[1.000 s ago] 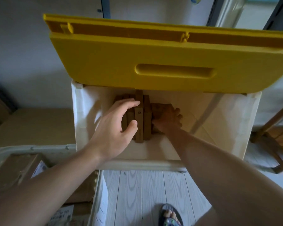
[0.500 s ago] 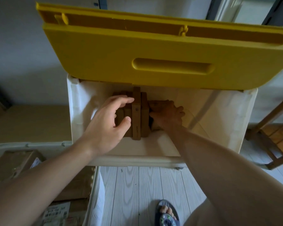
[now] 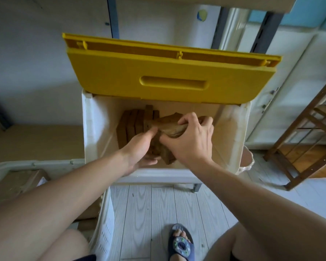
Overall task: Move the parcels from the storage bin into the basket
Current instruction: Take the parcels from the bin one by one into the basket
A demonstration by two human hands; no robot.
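A white storage bin (image 3: 94, 132) stands in front of me with its yellow lid (image 3: 169, 76) flipped up. Several flat brown parcels (image 3: 129, 127) stand on edge inside at the left. My right hand (image 3: 192, 140) grips one brown parcel (image 3: 169, 123), lifted and tilted above the bin floor. My left hand (image 3: 139, 149) holds the same parcel from below and the left, thumb against its near face. The white basket (image 3: 104, 219) sits at the lower left with cardboard boxes (image 3: 17, 183) in it.
A wooden rack (image 3: 307, 140) stands on the floor at the right. A pale bucket (image 3: 247, 161) sits beside the bin's right wall. My sandalled foot (image 3: 180, 243) rests on the grey plank floor below the bin. A low beige surface (image 3: 36, 140) lies to the left.
Both hands have pulled one parcel up out of the row and toward me. My right hand moved from inside the bin onto the parcel's top; the left slid under it.
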